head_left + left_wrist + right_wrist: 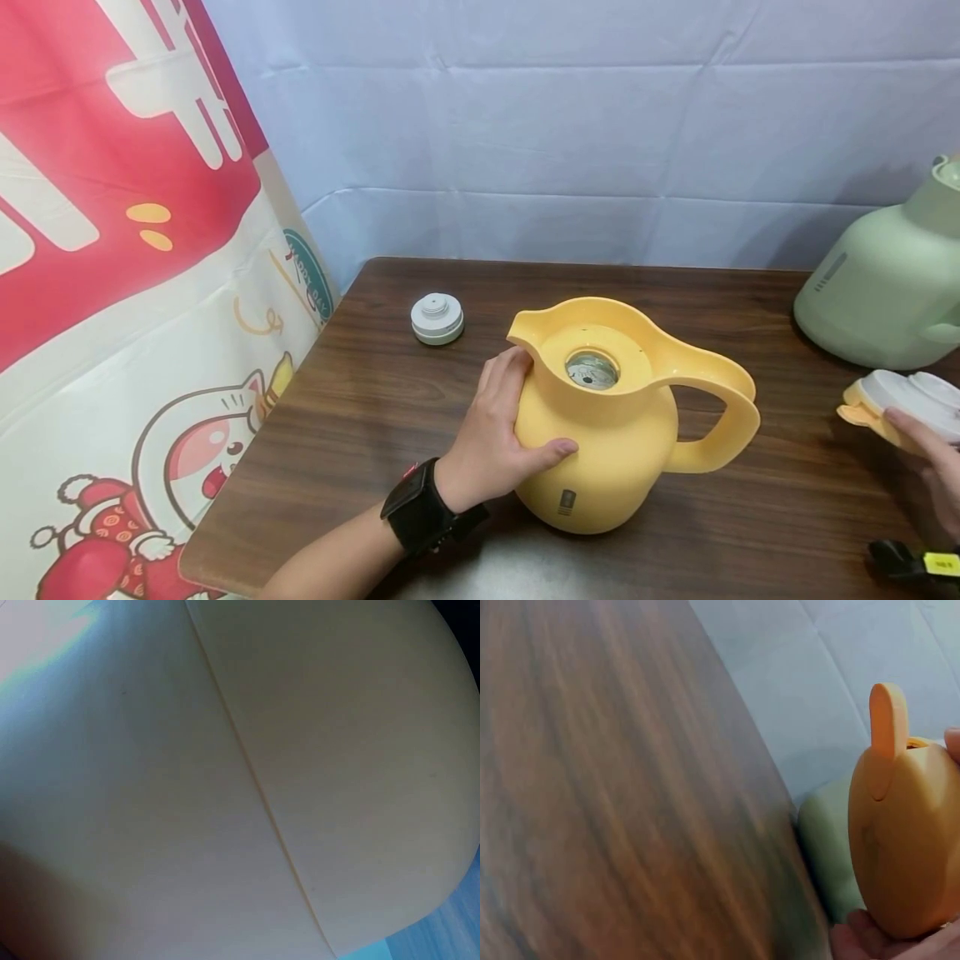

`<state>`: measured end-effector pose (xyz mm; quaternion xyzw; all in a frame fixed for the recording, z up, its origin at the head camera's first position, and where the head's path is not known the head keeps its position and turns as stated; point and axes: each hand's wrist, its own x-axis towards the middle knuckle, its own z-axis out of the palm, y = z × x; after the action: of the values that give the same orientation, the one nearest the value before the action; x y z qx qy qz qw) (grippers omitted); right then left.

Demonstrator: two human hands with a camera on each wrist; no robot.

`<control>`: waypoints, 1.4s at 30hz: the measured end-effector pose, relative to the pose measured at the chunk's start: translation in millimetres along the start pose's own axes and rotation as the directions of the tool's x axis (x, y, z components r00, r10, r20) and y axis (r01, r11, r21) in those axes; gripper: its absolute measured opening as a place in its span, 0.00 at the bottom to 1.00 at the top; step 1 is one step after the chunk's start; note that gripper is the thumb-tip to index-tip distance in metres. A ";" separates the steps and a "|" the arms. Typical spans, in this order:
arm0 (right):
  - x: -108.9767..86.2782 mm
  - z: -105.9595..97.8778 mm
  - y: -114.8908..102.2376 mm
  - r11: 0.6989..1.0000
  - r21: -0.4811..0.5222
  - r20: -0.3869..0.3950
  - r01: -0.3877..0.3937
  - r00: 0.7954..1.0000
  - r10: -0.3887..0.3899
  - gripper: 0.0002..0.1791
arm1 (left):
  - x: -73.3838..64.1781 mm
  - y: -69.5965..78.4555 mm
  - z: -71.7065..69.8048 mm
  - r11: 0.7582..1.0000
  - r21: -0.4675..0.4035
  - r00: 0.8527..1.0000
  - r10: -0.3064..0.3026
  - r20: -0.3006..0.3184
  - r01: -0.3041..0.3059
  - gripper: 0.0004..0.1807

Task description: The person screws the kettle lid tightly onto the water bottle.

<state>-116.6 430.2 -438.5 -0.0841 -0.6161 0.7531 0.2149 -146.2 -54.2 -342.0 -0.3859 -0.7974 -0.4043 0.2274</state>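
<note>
A yellow thermos jug (600, 450) stands upright on the table, its top uncovered and a round silvery opening (592, 369) showing inside the collar. My left hand (502, 425) grips the jug's body from the left, thumb across the front and fingers round the far side. In the left wrist view, the jug's smooth wall (225, 780) with a thin seam fills nearly everything. Off to the right, my right hand (930, 467) holds the jug's lid (911, 396), white underside up and yellow rim outward. Its yellow outer shell (907, 832) and tab show in the right wrist view.
A pale green thermos jug (885, 283) stands at the table's right, behind the lid. Near the back left lies a small white and green stopper (437, 318). The brown wooden table (360, 417) meets a pale cloth backdrop (525, 133); a printed cloth (150, 317) hangs left.
</note>
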 end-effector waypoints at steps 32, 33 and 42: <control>-18.0 46.1 -38.5 0.963 0.177 0.176 0.204 0.956 -0.235 0.29 | 2.1 -0.3 -0.3 1.000 0.010 1.000 0.019 -0.002 -0.019 0.46; -17.2 46.2 -38.3 0.957 0.201 0.177 0.210 0.953 -0.246 0.29 | 2.2 -0.4 -0.3 1.000 0.011 1.000 0.020 -0.002 -0.020 0.47; -6.2 30.9 -29.1 0.948 0.021 0.044 0.316 0.947 -0.317 0.27 | 3.1 -0.9 -0.7 1.000 0.013 1.000 0.026 -0.003 -0.026 0.46</control>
<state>-116.7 404.3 -404.3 0.0349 -0.6214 0.7148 0.3188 -148.7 -53.8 -339.9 -0.3940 -0.7947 -0.3967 0.2363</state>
